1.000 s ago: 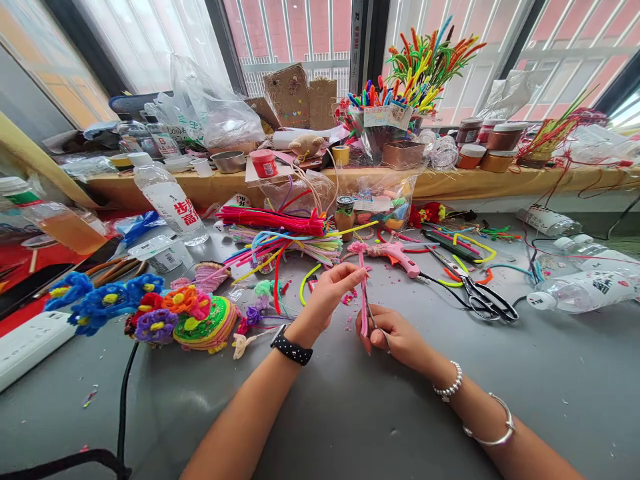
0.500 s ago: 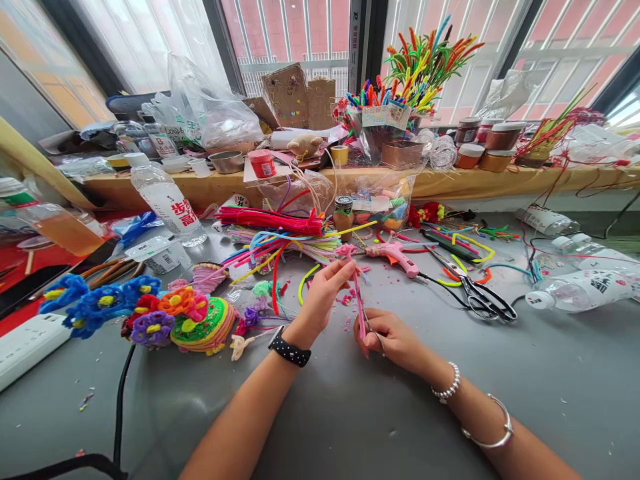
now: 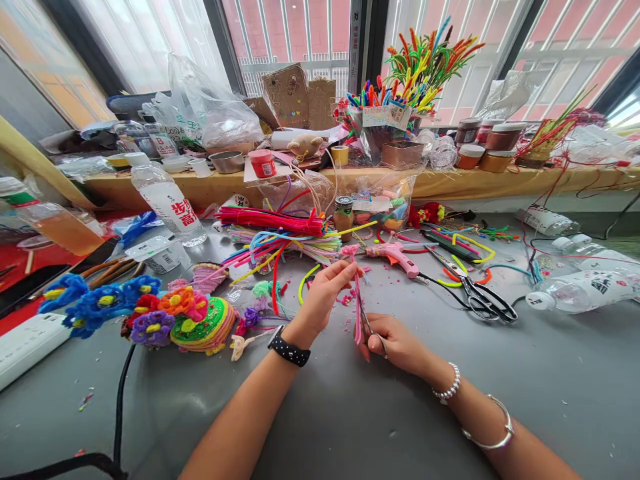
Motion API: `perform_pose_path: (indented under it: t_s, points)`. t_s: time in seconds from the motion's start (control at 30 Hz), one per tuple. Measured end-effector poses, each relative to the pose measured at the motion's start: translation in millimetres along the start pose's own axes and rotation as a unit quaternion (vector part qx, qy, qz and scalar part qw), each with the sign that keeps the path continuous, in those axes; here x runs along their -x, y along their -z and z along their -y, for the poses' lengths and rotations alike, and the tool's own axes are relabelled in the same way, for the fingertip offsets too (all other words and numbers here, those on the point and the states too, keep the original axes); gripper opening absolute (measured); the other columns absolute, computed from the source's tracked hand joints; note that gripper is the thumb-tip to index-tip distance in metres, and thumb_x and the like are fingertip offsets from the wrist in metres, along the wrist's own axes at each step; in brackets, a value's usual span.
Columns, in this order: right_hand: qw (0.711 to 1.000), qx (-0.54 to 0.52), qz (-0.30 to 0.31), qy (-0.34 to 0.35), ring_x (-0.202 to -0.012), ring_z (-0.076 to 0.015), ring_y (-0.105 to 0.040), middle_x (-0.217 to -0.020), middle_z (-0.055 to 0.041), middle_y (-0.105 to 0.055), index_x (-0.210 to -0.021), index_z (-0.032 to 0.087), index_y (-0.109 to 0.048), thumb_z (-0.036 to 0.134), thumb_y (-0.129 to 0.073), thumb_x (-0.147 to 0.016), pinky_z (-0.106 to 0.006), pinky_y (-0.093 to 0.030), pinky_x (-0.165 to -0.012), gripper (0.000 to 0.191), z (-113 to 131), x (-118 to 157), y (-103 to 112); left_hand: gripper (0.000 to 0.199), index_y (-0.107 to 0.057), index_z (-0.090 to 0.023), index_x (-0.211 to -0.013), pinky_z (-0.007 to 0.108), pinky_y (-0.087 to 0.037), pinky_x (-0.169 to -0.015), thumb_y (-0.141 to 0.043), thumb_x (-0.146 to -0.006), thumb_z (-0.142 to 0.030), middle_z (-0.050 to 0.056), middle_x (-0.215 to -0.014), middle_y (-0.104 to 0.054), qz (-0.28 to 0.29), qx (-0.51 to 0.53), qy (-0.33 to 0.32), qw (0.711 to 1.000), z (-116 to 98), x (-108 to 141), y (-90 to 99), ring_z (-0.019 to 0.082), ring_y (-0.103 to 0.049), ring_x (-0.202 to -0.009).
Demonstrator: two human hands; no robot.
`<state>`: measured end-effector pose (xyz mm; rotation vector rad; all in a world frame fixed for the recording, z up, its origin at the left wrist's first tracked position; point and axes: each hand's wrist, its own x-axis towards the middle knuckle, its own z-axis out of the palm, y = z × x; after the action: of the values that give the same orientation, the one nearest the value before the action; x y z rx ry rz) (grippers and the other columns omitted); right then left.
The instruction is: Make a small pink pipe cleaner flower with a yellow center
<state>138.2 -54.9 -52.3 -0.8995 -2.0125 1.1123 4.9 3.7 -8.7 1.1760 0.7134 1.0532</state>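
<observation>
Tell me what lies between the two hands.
In the head view, a pink strip and scissor blades lie between the left hand and right hand, with pink scraps beyond.

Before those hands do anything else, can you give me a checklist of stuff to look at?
1. Left hand has the pink strip: ok, pinched near its top.
2. Right hand has the small scissors: ok, held by the handles.
3. Blade tips away from the left hand: cannot tell; they point up along the strip, just below it.
4. Glue gun out of the way: ok, it lies beyond both hands. Whether it's hot: cannot tell.
5. Big scissors out of the way: ok, lying apart from the right hand.
6. Table tidy: not ok, pink scraps are scattered on it.
</observation>
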Motion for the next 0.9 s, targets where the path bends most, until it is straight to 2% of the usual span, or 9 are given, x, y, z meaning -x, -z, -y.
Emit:
perform_pose_path:
  t_s: [0.17,0.33,0.63,0.77,0.9]
  points:
    - [1.0,-0.003,-0.011,-0.002,-0.056,-0.0113,-0.045,-0.061,-0.002,-0.049,-0.05,0.014,-0.052,0.069,-0.022,-0.073,-0.024,-0.036,-0.055,0.067,-1.0,-0.5,-1.0,0.014,-0.061,-0.017,-0.066,0.02,-0.033,-0.064,-0.056,-0.072,-0.028,-0.001,-0.07,-0.056,0.002,0.007,-0.004,1.0,0.3,-0.4,0.8,0.009,-0.045,-0.068]
    - [0.999,-0.012,-0.037,-0.015,-0.055,-0.0114,-0.046,-0.058,-0.0017,-0.049,-0.048,0.015,-0.051,0.066,-0.026,-0.076,-0.024,-0.036,-0.055,0.063,-3.0,-0.4,-1.5,0.011,-0.062,-0.018,-0.069,0.02,-0.033,-0.063,-0.059,-0.069,-0.029,-0.002,-0.072,-0.056,-0.029,0.055,0.008,0.998,1.7,-2.2,2.9,0.008,-0.045,-0.068]
    - [0.997,-0.023,-0.068,-0.033,-0.05,-0.0099,-0.043,-0.052,0.0001,-0.046,-0.04,0.016,-0.046,0.061,-0.034,-0.077,-0.024,-0.036,-0.054,0.06,-0.8,-0.3,-0.1,0.011,-0.061,-0.017,-0.068,0.02,-0.035,-0.063,-0.062,-0.066,-0.029,-0.001,-0.072,-0.056,-0.037,0.134,0.027,0.99,1.7,-5.2,6.6,0.008,-0.047,-0.067]
    - [0.999,-0.028,-0.035,-0.021,-0.056,-0.0117,-0.047,-0.057,-0.002,-0.049,-0.045,0.015,-0.052,0.065,-0.029,-0.076,-0.024,-0.038,-0.057,0.063,-1.7,0.6,1.2,0.011,-0.061,-0.017,-0.068,0.02,-0.036,-0.064,-0.062,-0.066,-0.028,-0.001,-0.073,-0.056,-0.034,0.137,0.024,0.99,0.9,-5.5,7.7,0.008,-0.047,-0.068]
    - [1.0,-0.014,0.004,-0.01,-0.065,-0.0146,-0.05,-0.07,-0.005,-0.055,-0.06,0.013,-0.059,0.07,-0.017,-0.072,-0.027,-0.039,-0.063,0.072,1.4,1.2,1.7,0.01,-0.062,-0.016,-0.068,0.018,-0.035,-0.063,-0.061,-0.068,-0.027,-0.001,-0.072,-0.054,-0.009,0.123,0.04,0.992,0.8,-3.6,7.1,0.007,-0.046,-0.068]
